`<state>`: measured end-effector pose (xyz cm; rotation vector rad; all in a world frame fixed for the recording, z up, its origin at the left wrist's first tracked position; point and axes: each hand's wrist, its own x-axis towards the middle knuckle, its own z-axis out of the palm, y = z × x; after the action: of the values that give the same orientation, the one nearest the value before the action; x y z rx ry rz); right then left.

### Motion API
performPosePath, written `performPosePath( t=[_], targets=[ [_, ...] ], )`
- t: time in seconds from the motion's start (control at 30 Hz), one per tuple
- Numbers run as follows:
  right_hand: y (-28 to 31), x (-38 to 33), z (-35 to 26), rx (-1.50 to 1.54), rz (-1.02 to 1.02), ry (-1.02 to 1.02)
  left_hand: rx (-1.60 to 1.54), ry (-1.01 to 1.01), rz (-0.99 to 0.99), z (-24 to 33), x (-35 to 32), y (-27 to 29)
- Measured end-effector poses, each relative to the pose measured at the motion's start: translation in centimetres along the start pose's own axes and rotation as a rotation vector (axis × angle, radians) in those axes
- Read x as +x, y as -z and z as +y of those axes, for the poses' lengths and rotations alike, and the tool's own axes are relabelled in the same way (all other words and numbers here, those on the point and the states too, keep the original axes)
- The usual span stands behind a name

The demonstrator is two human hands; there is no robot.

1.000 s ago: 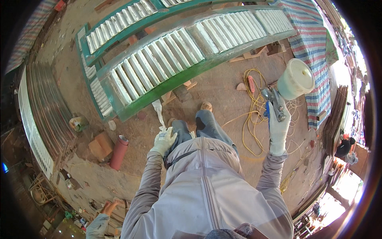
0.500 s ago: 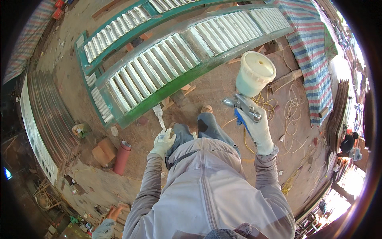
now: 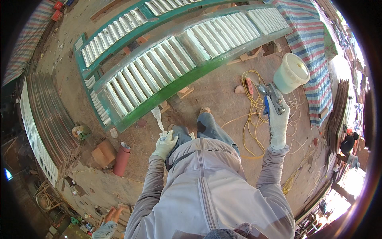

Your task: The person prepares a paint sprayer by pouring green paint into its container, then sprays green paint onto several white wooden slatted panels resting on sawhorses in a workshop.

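Since a moment ago the right hand (image 3: 277,121) has swung outward and lifted, its glove wrapped around a spray gun (image 3: 273,97) whose white cup (image 3: 291,73) tilts away from the body. The left hand (image 3: 166,144) grips a pale rag (image 3: 158,118) low by the knee. Beyond lie yellow cord (image 3: 251,115) and a green louvered shutter (image 3: 175,65) propped on blocks.

green louvred frames (image 3: 167,75) cut off at top edge, striped tarpaulin (image 3: 310,44) partly out of view

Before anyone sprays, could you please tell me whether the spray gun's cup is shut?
Shut: a white lid covers the cup on the spray gun in the right hand.
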<state>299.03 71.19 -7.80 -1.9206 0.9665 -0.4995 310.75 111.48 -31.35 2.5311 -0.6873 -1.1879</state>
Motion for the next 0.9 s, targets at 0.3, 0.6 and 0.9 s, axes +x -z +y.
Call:
performPosePath(
  t=[0.3,0.6,0.9],
  targets=[
    [-0.7,-2.1,-2.1,0.082,-0.174,-0.071,0.016,0.011,-0.008,0.9,0.5,0.6],
    [-1.8,-1.1,-2.0,0.268,-0.389,-0.111,0.031,-0.003,-0.022,2.3,2.0,0.8],
    [1.9,4.7,1.0,0.098,-0.081,-0.001,0.044,-0.004,0.005,4.3,3.1,0.3]
  ],
)
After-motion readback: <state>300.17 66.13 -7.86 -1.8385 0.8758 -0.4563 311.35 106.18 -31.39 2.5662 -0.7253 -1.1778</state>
